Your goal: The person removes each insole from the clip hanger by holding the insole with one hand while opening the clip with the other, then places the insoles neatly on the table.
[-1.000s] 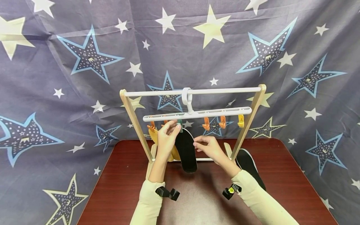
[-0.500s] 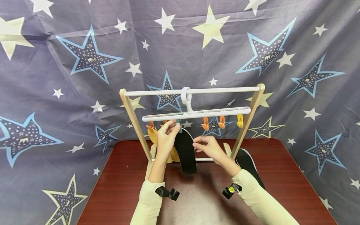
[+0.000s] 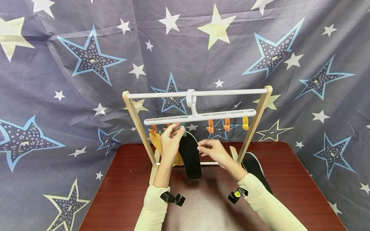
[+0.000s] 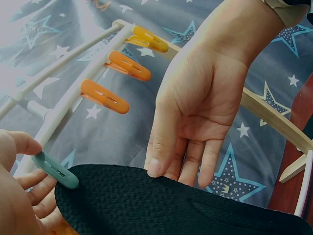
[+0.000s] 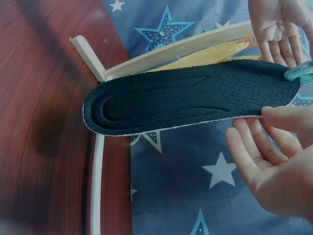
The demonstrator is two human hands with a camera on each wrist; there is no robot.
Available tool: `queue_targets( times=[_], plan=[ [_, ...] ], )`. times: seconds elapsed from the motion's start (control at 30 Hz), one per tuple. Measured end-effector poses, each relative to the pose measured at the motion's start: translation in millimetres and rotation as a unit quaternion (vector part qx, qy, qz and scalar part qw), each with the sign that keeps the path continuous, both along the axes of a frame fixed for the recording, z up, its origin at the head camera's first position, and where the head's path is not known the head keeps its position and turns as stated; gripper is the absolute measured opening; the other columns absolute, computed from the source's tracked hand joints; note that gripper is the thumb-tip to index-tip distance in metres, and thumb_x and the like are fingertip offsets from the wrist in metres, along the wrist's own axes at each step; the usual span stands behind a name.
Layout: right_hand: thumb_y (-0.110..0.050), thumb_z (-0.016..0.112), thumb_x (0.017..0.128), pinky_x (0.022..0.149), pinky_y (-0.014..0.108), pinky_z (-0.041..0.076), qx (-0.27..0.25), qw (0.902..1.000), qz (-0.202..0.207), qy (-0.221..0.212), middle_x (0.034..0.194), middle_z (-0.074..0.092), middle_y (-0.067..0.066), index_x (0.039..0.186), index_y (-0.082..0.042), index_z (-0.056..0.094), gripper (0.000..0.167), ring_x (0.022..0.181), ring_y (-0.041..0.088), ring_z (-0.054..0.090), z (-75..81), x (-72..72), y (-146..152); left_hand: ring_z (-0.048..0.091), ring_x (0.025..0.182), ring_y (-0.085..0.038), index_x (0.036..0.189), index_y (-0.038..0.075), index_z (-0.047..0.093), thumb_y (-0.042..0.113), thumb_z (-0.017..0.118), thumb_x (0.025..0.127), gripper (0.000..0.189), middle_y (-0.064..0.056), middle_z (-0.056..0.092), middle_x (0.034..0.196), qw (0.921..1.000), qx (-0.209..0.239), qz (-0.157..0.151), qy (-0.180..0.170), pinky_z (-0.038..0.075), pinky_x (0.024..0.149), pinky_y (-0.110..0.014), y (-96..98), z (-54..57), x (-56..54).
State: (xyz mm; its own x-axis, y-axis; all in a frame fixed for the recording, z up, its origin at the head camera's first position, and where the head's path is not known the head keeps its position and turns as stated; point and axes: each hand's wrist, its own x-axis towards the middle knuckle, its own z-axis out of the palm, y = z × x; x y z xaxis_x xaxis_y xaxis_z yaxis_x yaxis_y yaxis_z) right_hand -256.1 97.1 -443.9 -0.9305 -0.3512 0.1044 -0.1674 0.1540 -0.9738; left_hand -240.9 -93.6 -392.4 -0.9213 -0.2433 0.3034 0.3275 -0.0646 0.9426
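Observation:
A black insole [image 3: 190, 157] hangs upright from a green clip [image 4: 57, 171], which bites its rounded top end. My left hand [image 3: 170, 141] pinches this clip between thumb and fingers, just under the white hanger bar [image 3: 202, 117]. With thumb and fingertips, my right hand [image 3: 213, 152] pinches the insole's right edge below the clip. Seen in the right wrist view, the insole's textured face is toward the camera and its pale rim shows. Behind it hangs a yellow item [image 5: 195, 58], partly hidden by the insole and my left hand.
A wooden-sided rack [image 3: 260, 123] with a white rod [image 3: 231, 93] carries the hanger. Orange clips [image 3: 210, 127] and a yellow clip [image 3: 245, 123] dangle on the right half; another orange clip [image 3: 153, 128] grips the yellow item. A second black insole [image 3: 255, 170] lies on the red-brown table [image 3: 121, 186].
The hanger bar and its clips have shifted slightly left, and the insole's lower end has moved a little down and left. Both hands keep their holds almost in place.

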Motion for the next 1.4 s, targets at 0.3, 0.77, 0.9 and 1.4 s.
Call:
queue_targets(
  times=[0.3,0.77,0.9,1.4],
  plan=[
    [-0.007,0.068,0.097,0.087,0.057,0.060,-0.008,1.0000,0.005,-0.001,0.103,0.073,0.026,0.111,0.009,0.071,0.022,0.090,0.025,0.074,0.7,-0.6,-1.1,0.065,0.092,-0.003,0.123,-0.008,0.067,0.007,0.069,0.094,0.033,-0.025,0.069,0.118,1.0000,0.001,0.006,-0.005,0.052,0.084,-0.013,0.0,1.1,2.3],
    [-0.006,0.067,0.097,0.088,0.058,0.059,-0.014,0.9999,-0.001,-0.009,0.103,0.073,0.026,0.113,0.009,0.070,0.022,0.088,0.022,0.073,-1.3,-0.2,-1.3,0.066,0.093,-0.002,0.122,-0.010,0.066,0.006,0.070,0.093,0.033,-0.027,0.069,0.119,0.9997,0.015,-0.018,-0.011,0.053,0.086,-0.013,-2.8,1.7,1.4],
    [-0.006,0.068,0.097,0.087,0.057,0.060,-0.019,0.9998,-0.004,-0.011,0.103,0.073,0.025,0.113,0.010,0.070,0.023,0.086,0.019,0.072,-2.3,-0.6,-1.8,0.066,0.093,-0.004,0.120,-0.010,0.067,0.006,0.071,0.093,0.031,-0.024,0.072,0.115,0.9996,0.018,-0.020,-0.011,0.053,0.087,-0.015,-3.2,2.0,1.6],
    [-0.007,0.068,0.097,0.089,0.062,0.057,-0.026,0.9996,-0.003,-0.014,0.102,0.074,0.023,0.113,0.010,0.070,0.023,0.086,0.018,0.072,-4.8,-1.3,-2.2,0.067,0.091,-0.004,0.116,-0.009,0.068,0.006,0.071,0.092,0.029,-0.020,0.073,0.110,0.9998,0.020,-0.006,-0.002,0.054,0.085,-0.015,-0.8,1.6,3.3]
  ],
)
